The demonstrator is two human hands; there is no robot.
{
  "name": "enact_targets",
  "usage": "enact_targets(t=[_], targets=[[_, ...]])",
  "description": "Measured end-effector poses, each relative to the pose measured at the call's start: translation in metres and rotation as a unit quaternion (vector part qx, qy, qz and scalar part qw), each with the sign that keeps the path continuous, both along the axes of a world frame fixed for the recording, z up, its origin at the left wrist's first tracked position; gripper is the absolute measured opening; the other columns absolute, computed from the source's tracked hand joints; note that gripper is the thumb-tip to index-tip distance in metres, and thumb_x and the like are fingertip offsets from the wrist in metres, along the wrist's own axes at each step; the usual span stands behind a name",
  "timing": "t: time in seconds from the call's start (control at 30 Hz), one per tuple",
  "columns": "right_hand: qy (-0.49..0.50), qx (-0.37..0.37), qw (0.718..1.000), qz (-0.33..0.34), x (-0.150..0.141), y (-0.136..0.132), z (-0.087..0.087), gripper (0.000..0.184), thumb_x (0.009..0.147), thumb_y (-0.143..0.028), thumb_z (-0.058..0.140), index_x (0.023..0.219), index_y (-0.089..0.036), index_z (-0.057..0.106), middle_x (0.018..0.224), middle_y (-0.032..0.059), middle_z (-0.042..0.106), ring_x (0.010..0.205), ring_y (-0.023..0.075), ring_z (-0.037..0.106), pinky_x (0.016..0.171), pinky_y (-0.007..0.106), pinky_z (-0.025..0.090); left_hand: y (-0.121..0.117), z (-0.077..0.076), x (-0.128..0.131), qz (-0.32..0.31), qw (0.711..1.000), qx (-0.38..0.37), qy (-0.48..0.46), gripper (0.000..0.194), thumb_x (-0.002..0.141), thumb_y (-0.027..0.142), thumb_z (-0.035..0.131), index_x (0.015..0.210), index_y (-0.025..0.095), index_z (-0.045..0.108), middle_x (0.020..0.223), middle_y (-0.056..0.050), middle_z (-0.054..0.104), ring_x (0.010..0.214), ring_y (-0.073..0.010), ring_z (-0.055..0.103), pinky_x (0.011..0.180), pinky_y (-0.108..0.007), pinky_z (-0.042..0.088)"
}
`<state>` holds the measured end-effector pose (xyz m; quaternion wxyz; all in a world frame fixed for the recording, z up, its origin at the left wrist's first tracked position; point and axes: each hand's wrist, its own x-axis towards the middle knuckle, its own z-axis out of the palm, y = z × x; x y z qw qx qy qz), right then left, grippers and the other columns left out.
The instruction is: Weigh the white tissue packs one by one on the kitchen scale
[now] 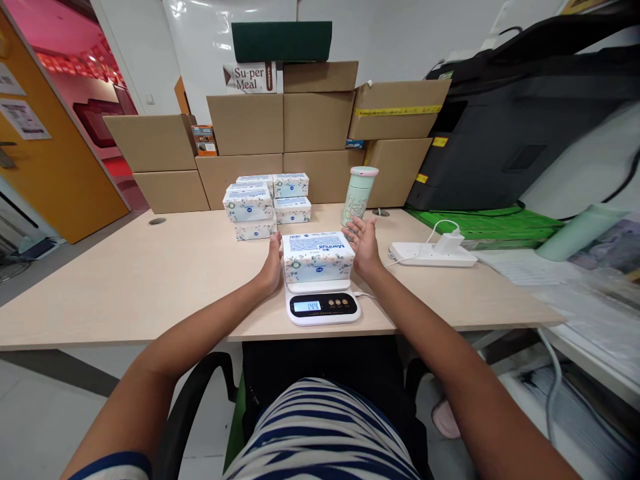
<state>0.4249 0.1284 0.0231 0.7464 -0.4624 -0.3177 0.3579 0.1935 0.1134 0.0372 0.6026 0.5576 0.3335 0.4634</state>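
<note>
A white floral tissue pack [319, 259] with blue print lies flat on a white digital scale [324, 319]. The scale's lit display reads what looks like 144. At the pack's left side, my left hand [271, 265] is upright with fingers stretched out; whether it touches the pack I cannot tell. On the other side my right hand [367, 250] is open, its fingers spread, close to the pack's right end and in front of a mint green tumbler [358, 193] with a pink lid. Neither hand grips anything.
Stacked tissue packs [250, 202] stand behind the scale to the left. Cardboard boxes [245, 127] line the back of the desk [125, 280]. A white power strip [433, 255] with a plugged-in charger lies at right, near a large black machine [520, 127].
</note>
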Motion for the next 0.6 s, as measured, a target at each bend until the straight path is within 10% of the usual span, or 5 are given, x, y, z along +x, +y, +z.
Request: enact_targets(t=[0.2,0.37,0.6], targets=[[-0.054,-0.026,0.997,0.047,-0.002,-0.002,-0.004,0.079,0.098,-0.082,0.037,0.148,-0.026,0.062,0.154,0.0124,0.065,0.143,0.0294,0.062,0.118,0.049,0.053,0.002,-0.003,0.0,0.12,0.992,0.015,0.049,0.078,0.108,0.068,0.005,0.176,0.029,0.004,0.186,-0.003,0.012,0.173,-0.0253,0.008,0.141,-0.047,0.015],[-0.13,0.01,0.965,0.229,-0.022,-0.019,-0.003,0.089,0.096,-0.088,0.032,0.161,-0.03,0.05,0.162,0.0097,0.059,0.145,0.0319,0.062,0.116,0.051,0.056,-0.012,-0.008,-0.001,0.011,0.999,0.053,0.001,0.082,0.107,0.074,0.011,0.175,0.03,0.001,0.186,-0.007,0.011,0.171,-0.0307,0.018,0.136,-0.049,0.029],[-0.225,0.037,0.962,0.152,-0.029,-0.025,-0.01,0.093,0.094,-0.092,0.032,0.166,-0.034,0.041,0.174,0.0104,0.042,0.16,0.0297,0.043,0.128,0.055,0.04,0.008,0.006,-0.016,0.092,0.994,0.045,0.031,0.072,0.107,0.067,0.032,0.169,0.031,0.022,0.18,-0.009,0.032,0.164,-0.0309,0.037,0.132,-0.047,0.037]])
